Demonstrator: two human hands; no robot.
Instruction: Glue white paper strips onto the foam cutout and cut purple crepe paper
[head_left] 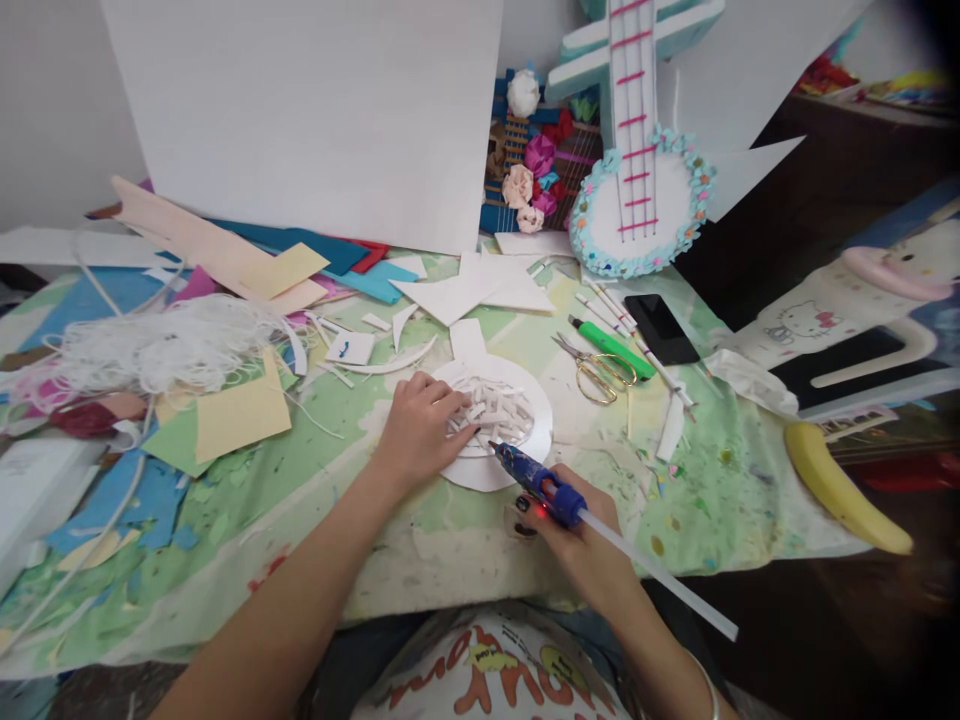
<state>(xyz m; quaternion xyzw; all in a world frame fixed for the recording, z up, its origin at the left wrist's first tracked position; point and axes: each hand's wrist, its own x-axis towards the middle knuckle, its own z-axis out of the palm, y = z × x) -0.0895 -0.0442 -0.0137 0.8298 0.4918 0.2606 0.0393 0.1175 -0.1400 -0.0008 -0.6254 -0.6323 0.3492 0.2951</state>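
Observation:
A white cutout (469,470) with a round body and a short neck lies flat before me. A heap of short white strips (506,415) covers its middle. My left hand (424,420) rests on its left side, thumb and forefinger apart and touching the strips; other fingertips are partly hidden. My right hand (581,520) is closed around a blue hot glue gun (536,480) with a red light showing. The nozzle points at the strips, close to my left thumb. A long translucent glue stick (660,575) sticks out of its rear.
Gold-handled scissors (600,380), a green cutter (611,348) and a black phone (661,328) lie right. A banana (847,490) rests at the right edge. Tangled white cord (157,345) and coloured paper (244,415) crowd the left. A decorated model instrument (637,200) stands behind.

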